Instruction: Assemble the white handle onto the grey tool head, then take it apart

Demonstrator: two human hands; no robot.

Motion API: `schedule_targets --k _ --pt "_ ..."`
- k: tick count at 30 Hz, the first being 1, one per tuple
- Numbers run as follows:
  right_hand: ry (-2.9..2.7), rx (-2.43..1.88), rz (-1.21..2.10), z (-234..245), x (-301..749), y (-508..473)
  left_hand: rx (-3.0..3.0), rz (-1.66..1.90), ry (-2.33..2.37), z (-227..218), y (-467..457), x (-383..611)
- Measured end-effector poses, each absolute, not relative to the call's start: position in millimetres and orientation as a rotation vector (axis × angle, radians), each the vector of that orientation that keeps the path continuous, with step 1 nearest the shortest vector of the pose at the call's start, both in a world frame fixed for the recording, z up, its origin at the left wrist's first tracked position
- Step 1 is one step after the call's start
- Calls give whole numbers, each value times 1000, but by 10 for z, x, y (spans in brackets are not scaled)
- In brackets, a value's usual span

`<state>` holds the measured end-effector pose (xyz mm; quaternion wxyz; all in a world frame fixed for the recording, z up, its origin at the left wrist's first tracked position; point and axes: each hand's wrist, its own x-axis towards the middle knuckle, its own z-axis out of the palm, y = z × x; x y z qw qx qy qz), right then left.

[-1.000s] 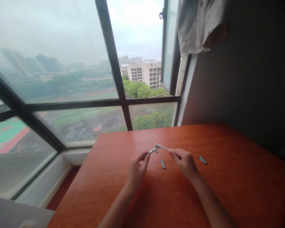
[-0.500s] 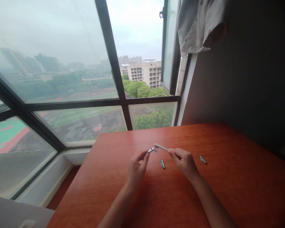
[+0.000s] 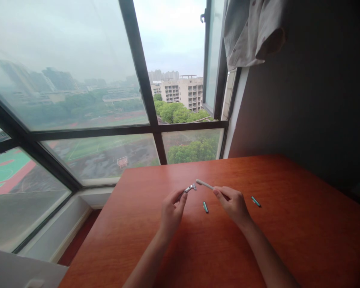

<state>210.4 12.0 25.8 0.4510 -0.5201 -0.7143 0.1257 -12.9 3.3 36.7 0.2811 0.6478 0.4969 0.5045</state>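
Head view: we see silver handle (image 3: pixel 189 188), held above red-brown table (image 3: pixel 132 224); left hand (image 3: pixel 171 209) pinches it. At its 3 o'clock, pale stick (image 3: pixel 205 184), right hand (image 3: pixel 232 203) clamped on it; their ends near each other. Toward 5 o'clock, green strip (image 3: pixel 205 207) lies on table; second green strip (image 3: pixel 256 201) farther, toward 3 o'clock.

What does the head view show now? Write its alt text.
The left hand holds a silver handle, the right hand a pale stick, above a reddish table. Two small green pieces lie on it; behind is a window.
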Motion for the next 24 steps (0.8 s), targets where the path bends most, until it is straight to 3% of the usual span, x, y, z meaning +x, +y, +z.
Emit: schedule_targets --k 24 --pt "-1826 -1312 252 242 2106 124 1711 1336 1330 360 39 -122"
